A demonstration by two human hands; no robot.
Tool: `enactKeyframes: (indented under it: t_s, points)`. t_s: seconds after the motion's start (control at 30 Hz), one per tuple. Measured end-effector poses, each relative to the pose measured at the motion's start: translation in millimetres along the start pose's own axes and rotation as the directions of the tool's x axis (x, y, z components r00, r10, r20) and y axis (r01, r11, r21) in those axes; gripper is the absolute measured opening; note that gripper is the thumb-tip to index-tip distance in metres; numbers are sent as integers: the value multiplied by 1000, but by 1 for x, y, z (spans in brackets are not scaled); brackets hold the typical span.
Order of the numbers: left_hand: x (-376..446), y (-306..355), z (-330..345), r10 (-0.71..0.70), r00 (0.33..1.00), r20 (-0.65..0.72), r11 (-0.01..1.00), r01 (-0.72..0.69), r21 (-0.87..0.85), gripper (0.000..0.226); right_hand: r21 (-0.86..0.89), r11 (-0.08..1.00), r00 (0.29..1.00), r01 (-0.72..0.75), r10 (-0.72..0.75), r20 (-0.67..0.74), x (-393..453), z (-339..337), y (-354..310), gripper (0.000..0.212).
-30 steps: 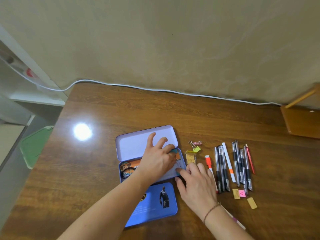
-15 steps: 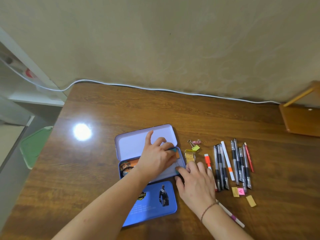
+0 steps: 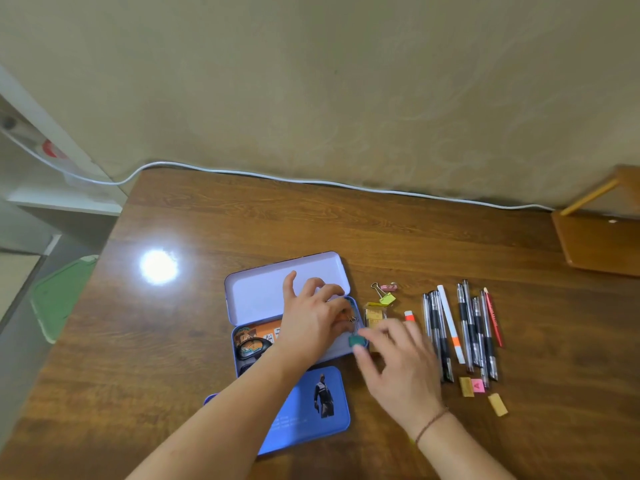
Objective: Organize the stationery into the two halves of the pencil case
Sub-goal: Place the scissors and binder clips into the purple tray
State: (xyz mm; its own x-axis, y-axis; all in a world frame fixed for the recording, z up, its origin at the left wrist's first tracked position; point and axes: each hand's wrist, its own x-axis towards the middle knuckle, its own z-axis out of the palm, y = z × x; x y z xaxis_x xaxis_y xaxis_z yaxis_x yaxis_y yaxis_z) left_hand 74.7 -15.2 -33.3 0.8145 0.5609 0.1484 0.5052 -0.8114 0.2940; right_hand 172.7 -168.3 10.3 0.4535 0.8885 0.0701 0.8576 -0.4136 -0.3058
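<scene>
The purple pencil case lies open: its upper half is bare, and its middle tray holds a sticker sheet and a dark item at the left end. A blue half with a figure printed on it lies nearest me. My left hand rests on the tray with its fingers curled over the tray's right end. At that same corner, blurred by motion, my right hand pinches a teal binder clip. Several pens lie in a row to the right.
Yellow and pink binder clips, a staples box, an orange-white eraser and small sticky tabs lie beside the case. A white cable runs along the wall. A wooden stand sits far right, and the table edge is at left.
The teal clip has gone from under my left fingertips to the tray's right corner, in my right hand's pinch. My right hand has shifted slightly right and is blurred.
</scene>
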Motion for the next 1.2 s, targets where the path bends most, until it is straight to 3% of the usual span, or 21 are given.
enactKeyframes:
  t_s: [0.07, 0.13, 0.23, 0.43, 0.6, 0.83, 1.0, 1.1, 1.2]
  points:
    - [1, 0, 0, -8, 1000, 20, 1000, 8, -5, 24, 95, 986, 988, -140, 146, -53, 14, -3, 13, 21]
    - [0, -1, -1, 19, 1000, 21, 1000, -19, -9, 22, 54, 967, 968, -248, 249, -4, 31, -5, 27, 21]
    - [-5, -2, -4, 54, 998, -15, 998, -54, -13, 18, -11, 956, 954, -294, 294, 61, 52, -6, 41, 28]
    - [-21, 4, -6, 31, 999, -20, 999, -31, -34, 18, -42, 991, 984, -127, 131, 120, 63, -7, 49, 31]
    - [-19, 4, -7, -10, 999, 34, 999, 12, -47, 21, -78, 993, 988, -91, 100, 119, 60, 0, 54, 21]
    - [-20, -1, -9, 2, 999, 33, 997, 0, -83, 21, -42, 999, 999, -23, 22, -31, 52, -7, 67, 11]
    - [-19, -1, -6, -68, 996, -58, 987, 59, -150, 12, 216, 972, 973, -92, 133, -187, 31, -34, 29, 6]
    - [-21, -4, -5, -121, 988, -91, 978, 103, -181, 14, 199, 980, 991, -9, 35, -128, 12, -17, -11, 6]
    - [-25, -5, -4, -100, 992, -73, 984, 88, -154, 16, 132, 990, 999, -41, 45, -27, 2, 6, -30, 8]
